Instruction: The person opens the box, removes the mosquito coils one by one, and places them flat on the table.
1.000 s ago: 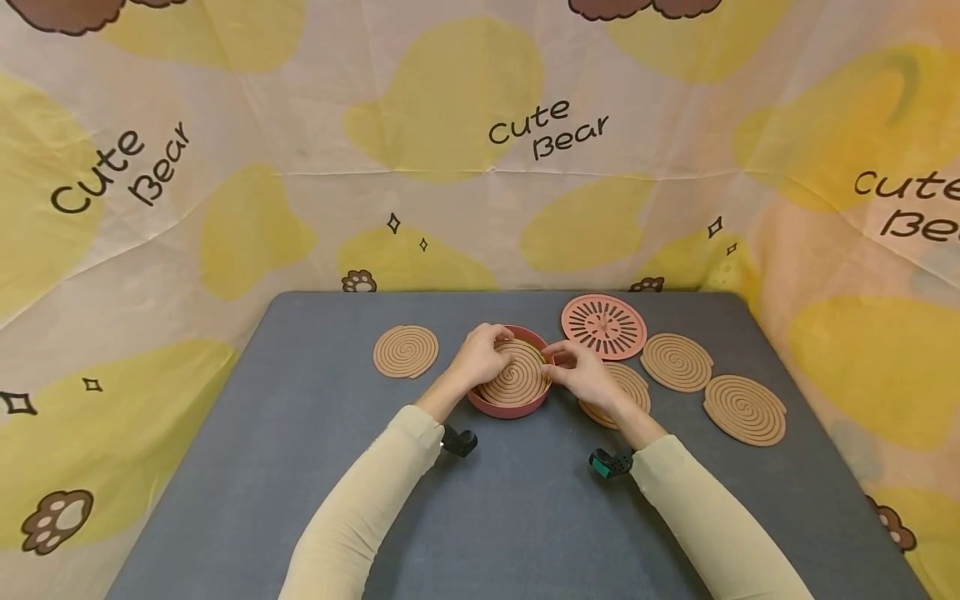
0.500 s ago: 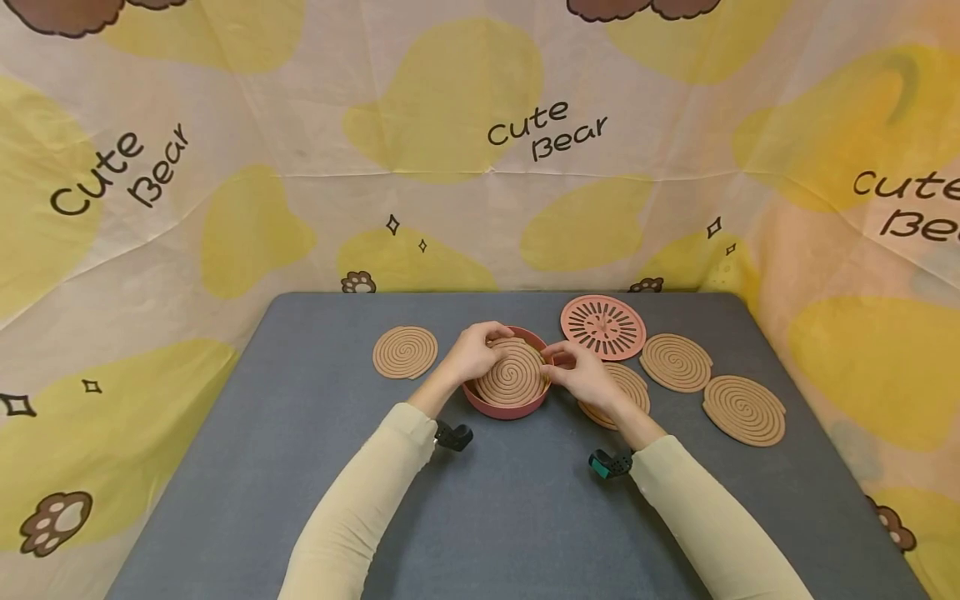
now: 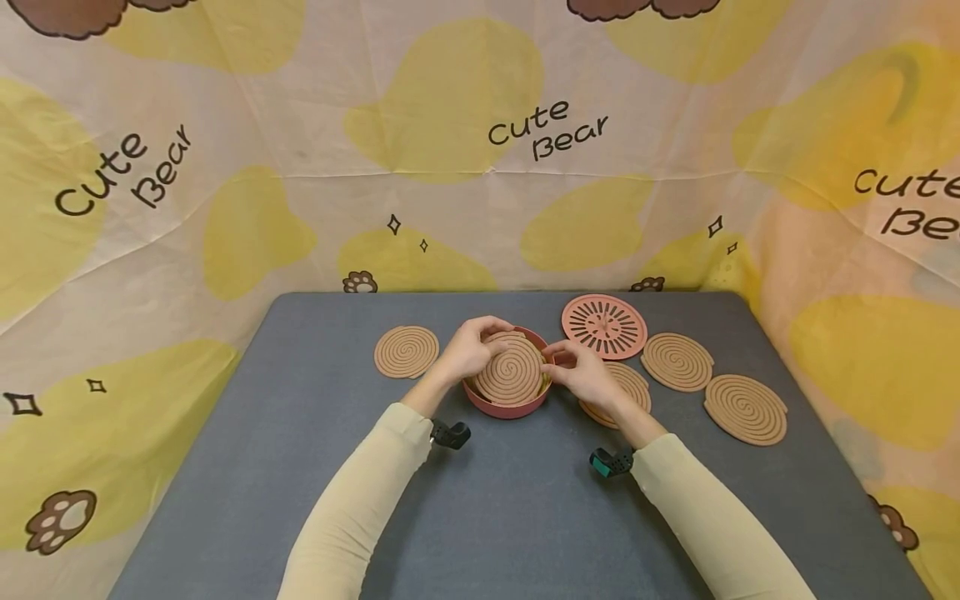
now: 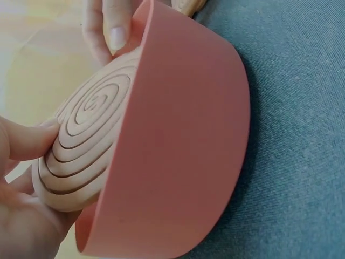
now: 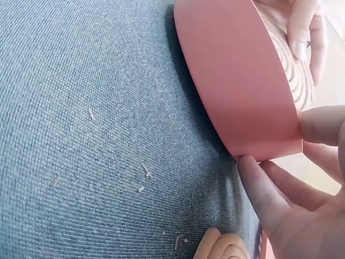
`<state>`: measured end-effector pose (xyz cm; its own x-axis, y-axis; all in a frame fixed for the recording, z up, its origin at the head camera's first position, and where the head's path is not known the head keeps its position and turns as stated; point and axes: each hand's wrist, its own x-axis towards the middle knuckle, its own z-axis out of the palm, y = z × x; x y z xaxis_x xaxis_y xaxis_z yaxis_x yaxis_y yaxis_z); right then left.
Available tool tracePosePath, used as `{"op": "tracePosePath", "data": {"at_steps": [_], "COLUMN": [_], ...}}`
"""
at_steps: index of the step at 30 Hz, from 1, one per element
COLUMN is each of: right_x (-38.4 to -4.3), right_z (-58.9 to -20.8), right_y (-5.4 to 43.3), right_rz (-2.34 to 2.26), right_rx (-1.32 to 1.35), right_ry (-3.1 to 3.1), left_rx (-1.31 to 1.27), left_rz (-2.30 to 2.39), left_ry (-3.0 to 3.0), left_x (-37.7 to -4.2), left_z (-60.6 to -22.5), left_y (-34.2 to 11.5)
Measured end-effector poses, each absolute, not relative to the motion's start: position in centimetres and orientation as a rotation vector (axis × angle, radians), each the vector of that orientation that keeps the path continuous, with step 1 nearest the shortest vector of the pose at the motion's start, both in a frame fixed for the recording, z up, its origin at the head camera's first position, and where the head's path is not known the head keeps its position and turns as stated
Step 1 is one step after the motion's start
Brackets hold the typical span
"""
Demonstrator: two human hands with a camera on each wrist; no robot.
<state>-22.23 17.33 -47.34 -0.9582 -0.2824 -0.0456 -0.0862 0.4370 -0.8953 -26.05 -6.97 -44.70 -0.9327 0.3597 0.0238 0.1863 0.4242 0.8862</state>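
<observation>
A tan mosquito coil [image 3: 510,371] sits tilted in the mouth of a round pink box [image 3: 508,411] near the middle of the table. My left hand [image 3: 471,348] pinches the coil's left edge, thumb on top and fingers beneath, as the left wrist view shows; that edge of the coil [image 4: 81,156] stands above the rim. On the other side, my right hand [image 3: 583,375] grips the box wall, its thumb at the rim and fingers against the outside in the right wrist view. What lies under the coil is mostly hidden.
A pink slotted lid [image 3: 603,326] lies behind my right hand. One coil [image 3: 618,390] is partly covered by that hand, and two more coils [image 3: 677,362] lie farther right. Another coil [image 3: 406,352] rests at the left. Small crumbs [image 5: 146,171] dot the tabletop.
My left hand has shifted slightly up and left, raising the coil's near-left side from the box. The box has moved a little left. My right hand stays in place.
</observation>
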Motion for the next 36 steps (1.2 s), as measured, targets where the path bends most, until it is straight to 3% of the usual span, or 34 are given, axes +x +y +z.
{"op": "tracePosePath", "data": {"at_steps": [24,36], "right_x": [-22.5,-22.7], "right_z": [-47.5,-47.6], "right_y": [17.5,17.5], "right_rz": [-1.482,-1.487], "right_rx": [-0.314,-0.341], "right_ry": [2.546,2.547], "left_rx": [0.431,0.393], "left_rz": [1.704,1.681], "left_ry": [2.531,2.610], "left_x": [-25.0,-24.6], "left_z": [-41.8,-40.5], "left_y": [-10.4,-14.5]}}
